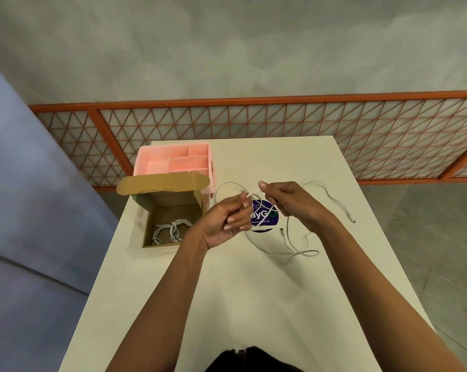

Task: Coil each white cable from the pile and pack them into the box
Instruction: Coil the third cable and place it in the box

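Note:
A white cable is held above the table between both hands. My left hand pinches a loop of it, and my right hand grips the strand just to the right. Its loose length trails down onto the table in loops. Another stretch of white cable runs to the right and ends in a plug. The open cardboard box stands to the left of my hands, with coiled white cables lying inside.
A pink compartment organiser stands behind the box at the table's far left. A round blue sticker lies on the white table under my hands. An orange mesh fence runs beyond the table's far edge.

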